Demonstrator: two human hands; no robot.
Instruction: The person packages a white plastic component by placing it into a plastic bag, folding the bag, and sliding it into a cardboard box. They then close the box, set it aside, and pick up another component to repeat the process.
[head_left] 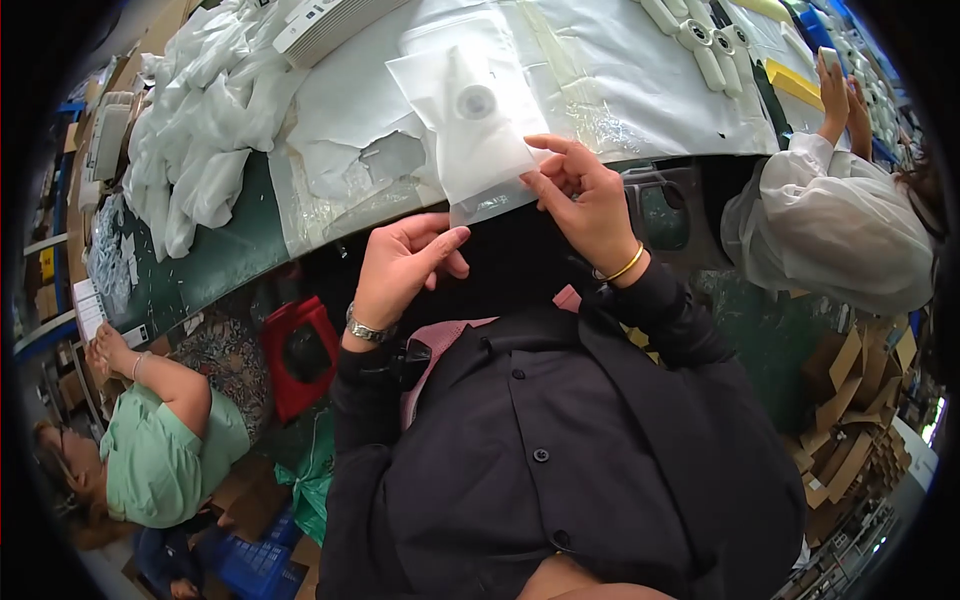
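Observation:
A frosted plastic bag point(487, 160) lies slanted over the near edge of the white-covered table, its open-looking end toward me. Inside it a white device with a round, grey-centred head point(476, 102) shows through blurrily. At the bag's lower left corner, my left hand point(405, 262) pinches the edge between thumb and fingers; a metal watch is on that wrist. My right hand point(583, 197), with a yellow bangle, holds the lower right edge between thumb and forefinger, its other fingers curled. Under the bag lie more flat clear bags point(505, 40).
Crumpled white bags point(215, 110) heap at the table's left, beside a white slatted box point(325, 25). Several similar white devices point(705, 45) lie at the back right. Co-workers sit at left, in a green shirt point(165, 455), and right, in a white top point(820, 215). Cardboard point(850, 390) is piled lower right.

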